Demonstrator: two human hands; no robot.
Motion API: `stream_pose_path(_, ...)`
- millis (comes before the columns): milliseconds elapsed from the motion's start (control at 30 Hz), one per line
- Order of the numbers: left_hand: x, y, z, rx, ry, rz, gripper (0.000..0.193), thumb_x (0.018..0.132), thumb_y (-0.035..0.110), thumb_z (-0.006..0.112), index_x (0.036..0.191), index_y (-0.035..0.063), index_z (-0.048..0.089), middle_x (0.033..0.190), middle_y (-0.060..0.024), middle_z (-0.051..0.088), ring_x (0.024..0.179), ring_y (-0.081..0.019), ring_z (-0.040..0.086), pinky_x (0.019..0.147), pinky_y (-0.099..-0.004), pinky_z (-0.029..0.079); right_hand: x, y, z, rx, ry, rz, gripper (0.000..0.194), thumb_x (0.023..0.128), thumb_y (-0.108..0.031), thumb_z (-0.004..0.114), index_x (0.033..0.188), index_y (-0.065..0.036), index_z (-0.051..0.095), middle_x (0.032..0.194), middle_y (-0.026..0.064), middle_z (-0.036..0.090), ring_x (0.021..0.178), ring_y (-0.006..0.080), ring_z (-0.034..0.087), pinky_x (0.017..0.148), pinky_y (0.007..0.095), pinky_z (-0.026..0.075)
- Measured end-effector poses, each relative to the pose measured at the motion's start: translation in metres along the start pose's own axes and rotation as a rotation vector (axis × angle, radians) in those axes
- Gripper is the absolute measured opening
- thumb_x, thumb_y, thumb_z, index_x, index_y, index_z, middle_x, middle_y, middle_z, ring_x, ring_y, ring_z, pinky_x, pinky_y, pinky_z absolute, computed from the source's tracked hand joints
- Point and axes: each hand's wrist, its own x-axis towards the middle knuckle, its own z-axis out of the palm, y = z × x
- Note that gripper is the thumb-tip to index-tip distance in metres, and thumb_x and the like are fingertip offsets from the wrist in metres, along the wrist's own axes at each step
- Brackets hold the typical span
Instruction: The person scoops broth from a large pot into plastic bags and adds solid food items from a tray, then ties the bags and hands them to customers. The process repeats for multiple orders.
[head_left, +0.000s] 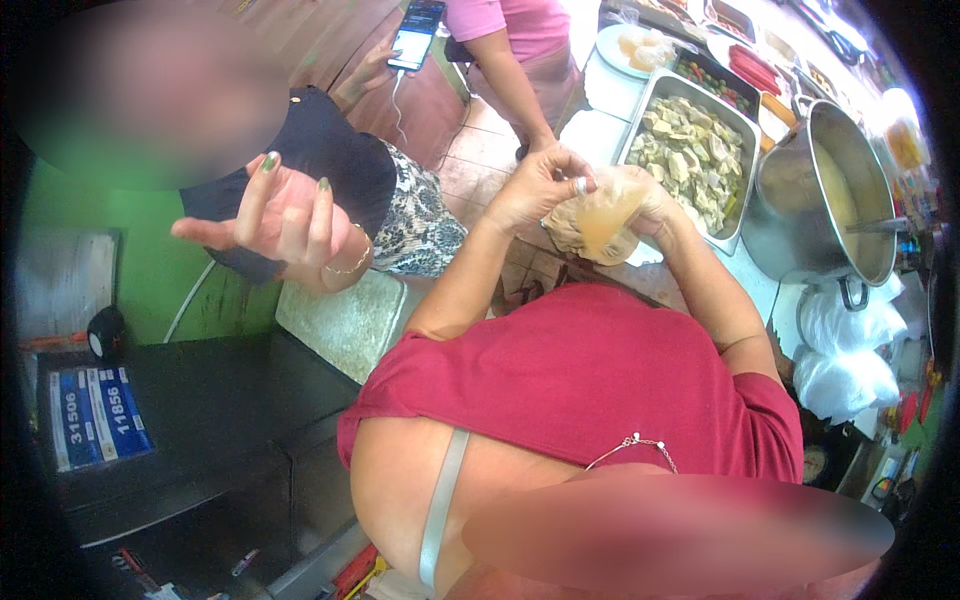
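Note:
Before my chest, both hands are at a clear plastic bag (604, 221) bulging with cloudy yellow-brown liquid and what look like solid pieces. My left hand (536, 184) pinches at the bag's upper edge with thumb and fingertips. Around the bag's other side, my right hand (649, 206) grips the plastic, its fingers partly hidden. Just beyond my right hand is a rectangular steel tray (635, 131) heaped with pale, greenish chunks of cooked food (690, 150).
At right stands a large steel pot (787, 217) with a utensil handle, near bagged plastic (847, 352). Other dishes include a plate (611, 45) and red sausages (752, 70). A co-worker's raised hand (292, 217) is left; another hand holds a phone (415, 37). A pink-shirted person (517, 30) stands opposite.

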Motion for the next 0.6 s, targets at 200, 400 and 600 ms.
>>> stream_pose_path(200,-0.012,-0.055,-0.004,0.287,-0.031,-0.174,0.016,0.088,0.018,0.082,0.093,0.0059,0.073,0.099,-0.0029,0.067,0.090,-0.0118,0.062,0.084,-0.0290,0.050,-0.001,-0.003,-0.024,-0.805,0.060,-0.030,0.022,0.089,-0.009,0.075,0.109,-0.001,0.079,0.095,0.0071,0.078,0.085,0.0104,0.067,0.081,0.0265,0.054)
stream_pose_path(400,-0.009,-0.117,0.007,0.447,0.303,-0.142,0.021,0.085,0.025,0.081,0.092,0.0067,0.073,0.103,-0.0089,0.065,0.098,-0.0225,0.064,0.089,-0.0374,0.050,-0.001,0.016,-0.007,-1.306,0.301,-0.161,0.014,0.082,-0.014,0.082,0.095,-0.007,0.082,0.080,0.0113,0.076,0.066,0.0107,0.065,0.066,0.0339,0.055)
stream_pose_path(600,-0.005,-0.126,0.026,0.723,0.392,0.223,0.028,0.087,-0.007,0.058,0.106,0.0093,0.070,0.113,-0.0139,0.070,0.108,-0.0288,0.064,0.096,-0.0431,0.049,0.003,0.039,-0.009,-1.190,0.434,-0.345,0.012,0.083,-0.010,0.080,0.093,-0.005,0.082,0.076,0.0091,0.076,0.071,0.0115,0.068,0.067,0.0318,0.055)
